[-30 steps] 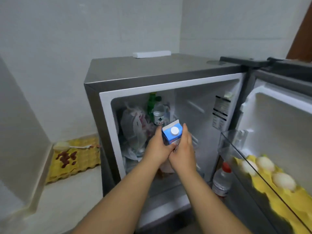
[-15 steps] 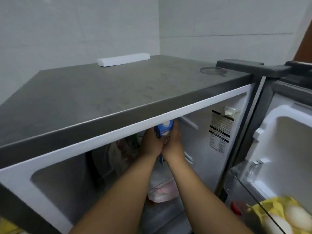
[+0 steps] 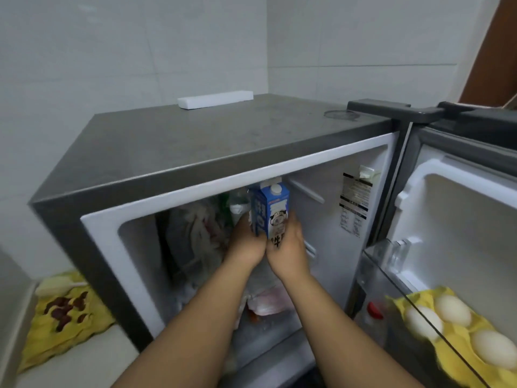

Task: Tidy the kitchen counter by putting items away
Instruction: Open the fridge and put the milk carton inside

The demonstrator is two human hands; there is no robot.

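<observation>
Both hands, left hand (image 3: 246, 243) and right hand (image 3: 288, 245), grip an upright blue-and-white milk carton (image 3: 270, 210).

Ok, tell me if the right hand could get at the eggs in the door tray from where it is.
Probably yes: the eggs lie uncovered in the open door, but the right hand grips the milk carton.

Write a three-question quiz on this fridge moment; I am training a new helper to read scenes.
1. True or false: both hands hold the milk carton.
2. Where are the eggs? A) on top of the fridge B) in the open door's shelf C) on the counter
3. What lies on the fridge top?

Key:
1. True: left hand and right hand grip it.
2. B
3. A white foam block.
</observation>
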